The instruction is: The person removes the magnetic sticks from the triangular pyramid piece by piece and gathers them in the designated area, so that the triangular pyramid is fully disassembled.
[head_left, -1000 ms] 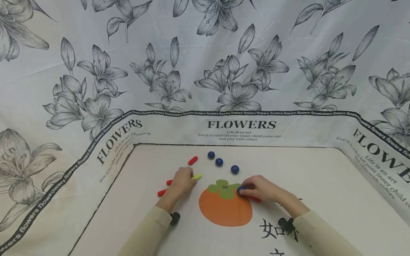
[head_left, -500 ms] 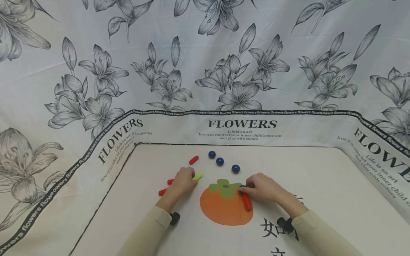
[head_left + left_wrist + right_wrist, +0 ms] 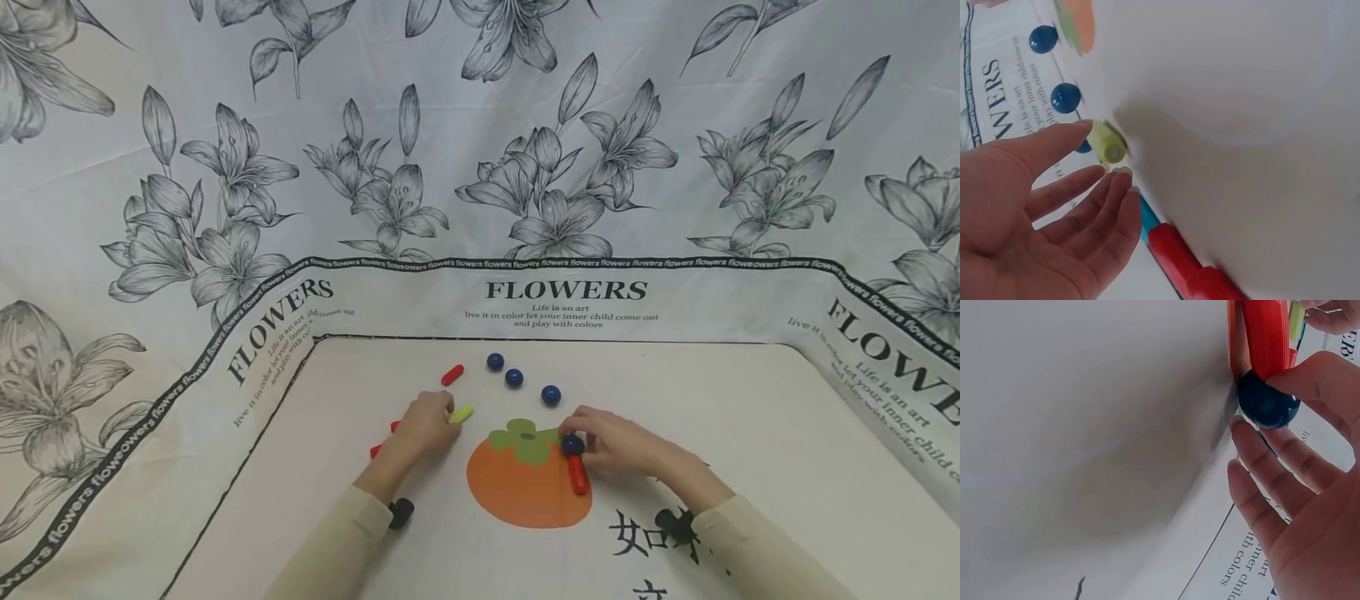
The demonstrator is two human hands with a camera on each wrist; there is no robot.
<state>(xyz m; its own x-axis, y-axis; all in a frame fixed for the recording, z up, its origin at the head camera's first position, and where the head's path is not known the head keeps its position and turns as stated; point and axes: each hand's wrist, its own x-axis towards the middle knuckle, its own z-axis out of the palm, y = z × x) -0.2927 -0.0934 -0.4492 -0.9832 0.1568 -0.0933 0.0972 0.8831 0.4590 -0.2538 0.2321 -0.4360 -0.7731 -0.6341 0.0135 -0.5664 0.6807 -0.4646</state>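
Observation:
My left hand point(image 3: 427, 425) pinches a short yellow-green rod point(image 3: 461, 414) between thumb and fingertips; the left wrist view shows its round end. My right hand point(image 3: 618, 442) holds a dark blue ball point(image 3: 572, 445) with thumb and fingers, over the right edge of a printed orange persimmon point(image 3: 517, 492). From the ball a red rod point(image 3: 577, 475) points toward me, its end touching the ball. In the right wrist view the thumb lies where the red rod meets the ball point(image 3: 1266, 403).
Three blue balls point(image 3: 513, 378) lie beyond the persimmon. A red rod point(image 3: 453, 375) lies left of them. Two more red rods point(image 3: 1175, 253) and a teal rod point(image 3: 1149, 219) lie beside my left hand. Floral cloth point(image 3: 562, 208) hangs behind the table.
The red rod at my right hand has swung from pointing right to pointing toward me. My right fingers have shifted, and the ball shows more fully. The left hand stays almost still.

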